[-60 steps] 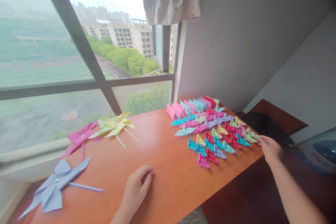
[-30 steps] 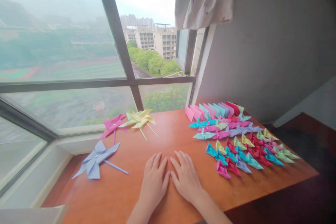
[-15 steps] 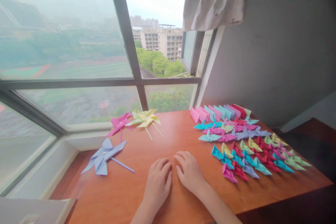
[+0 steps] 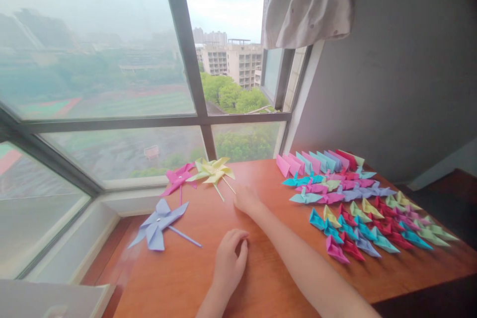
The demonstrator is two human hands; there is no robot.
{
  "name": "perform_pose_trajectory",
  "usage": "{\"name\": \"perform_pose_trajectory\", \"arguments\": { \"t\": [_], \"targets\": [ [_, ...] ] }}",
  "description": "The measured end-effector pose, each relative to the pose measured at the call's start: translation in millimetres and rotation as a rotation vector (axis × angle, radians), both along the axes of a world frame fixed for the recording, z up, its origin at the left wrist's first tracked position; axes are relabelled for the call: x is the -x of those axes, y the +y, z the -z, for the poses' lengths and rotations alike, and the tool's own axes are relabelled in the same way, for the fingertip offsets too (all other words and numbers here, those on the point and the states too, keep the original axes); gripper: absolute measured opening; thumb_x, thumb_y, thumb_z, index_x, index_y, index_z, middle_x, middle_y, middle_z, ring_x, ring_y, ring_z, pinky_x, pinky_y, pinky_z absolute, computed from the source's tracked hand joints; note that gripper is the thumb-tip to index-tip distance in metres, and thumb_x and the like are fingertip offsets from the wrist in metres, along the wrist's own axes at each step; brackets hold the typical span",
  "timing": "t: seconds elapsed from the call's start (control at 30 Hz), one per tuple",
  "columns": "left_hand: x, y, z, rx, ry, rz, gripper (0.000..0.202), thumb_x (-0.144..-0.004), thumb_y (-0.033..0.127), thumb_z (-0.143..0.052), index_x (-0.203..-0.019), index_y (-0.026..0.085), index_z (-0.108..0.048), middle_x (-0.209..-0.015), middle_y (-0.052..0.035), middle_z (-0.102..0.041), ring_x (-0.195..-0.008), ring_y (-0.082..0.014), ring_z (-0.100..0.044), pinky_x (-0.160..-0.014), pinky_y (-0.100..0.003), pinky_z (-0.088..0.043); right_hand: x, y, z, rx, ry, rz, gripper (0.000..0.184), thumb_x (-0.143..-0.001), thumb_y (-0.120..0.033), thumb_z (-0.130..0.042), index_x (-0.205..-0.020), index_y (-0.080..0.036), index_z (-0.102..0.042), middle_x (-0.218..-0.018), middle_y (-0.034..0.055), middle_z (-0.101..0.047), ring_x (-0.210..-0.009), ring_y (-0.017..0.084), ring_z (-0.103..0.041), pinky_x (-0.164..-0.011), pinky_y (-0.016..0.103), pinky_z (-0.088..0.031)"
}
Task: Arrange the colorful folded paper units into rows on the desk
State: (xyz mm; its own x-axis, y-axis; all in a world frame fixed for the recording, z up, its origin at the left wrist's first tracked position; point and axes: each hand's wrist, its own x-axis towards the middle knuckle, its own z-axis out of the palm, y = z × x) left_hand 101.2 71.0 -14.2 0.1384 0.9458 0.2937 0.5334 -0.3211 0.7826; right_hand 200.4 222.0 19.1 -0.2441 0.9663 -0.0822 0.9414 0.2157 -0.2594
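Note:
My left hand (image 4: 231, 256) rests on the wooden table (image 4: 171, 283), fingers loosely curled, thumb apart, holding nothing. My right hand (image 4: 246, 200) is stretched forward at the stick end of a yellow paper pinwheel (image 4: 215, 171). Its fingers are blurred and partly hidden, so whether they grip the stick is unclear. Behind the yellow pinwheel lies a pale green pinwheel (image 4: 201, 168), partly covered by it. A magenta pinwheel (image 4: 179, 178) sits to their left. Nearer to me on the left is a lavender-blue pinwheel (image 4: 158, 223) with its stick pointing right.
On the right stand rows of folded paper: upright planes (image 4: 316, 161) at the back, cranes (image 4: 335, 186) in the middle, several small boats (image 4: 367, 226) in front. Windows (image 4: 112, 159) border the table's far and left sides. A curtain (image 4: 311, 5) hangs above.
My right hand has moved forward from beside my left hand to the yellow pinwheel's stick. My left hand stays on the table. The view has shifted slightly left.

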Motion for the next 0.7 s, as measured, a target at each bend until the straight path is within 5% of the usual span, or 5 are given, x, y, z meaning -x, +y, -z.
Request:
{"name": "perform_pose_trajectory", "arguments": {
  "t": [0.43, 0.7],
  "targets": [
    [-1, 1, -7.7, 0.004, 0.022, 0.038, 0.018, -0.091, 0.018, -0.047, -0.091, 0.022, -0.065, -0.091, -0.0073, -0.068, -0.089, -0.0244, -0.063, -0.082, -0.039, -0.053, -22, -32, 1.4, -0.086, 0.069, 0.051, 0.016, -0.091, -0.021, -0.050, -0.099, -0.020, -0.064, -0.094, 0.0053, -0.072, -0.086, 0.016, -0.067, -0.071, 0.023, -0.042],
    [-1, 1, -6.5, -0.008, 0.049, 0.035, 0.016, -0.091, 0.019, -0.049, -0.092, 0.022, -0.065, -0.093, -0.0076, -0.068, -0.091, -0.0246, -0.064, -0.082, -0.038, -0.053, -62, -49, -11.6, -0.170, 0.036, 0.191, 0.013, -0.092, -0.018, -0.049, -0.094, -0.019, -0.062, -0.090, 0.0054, -0.070, -0.084, 0.016, -0.066, -0.069, 0.022, -0.040]
  ]
}}
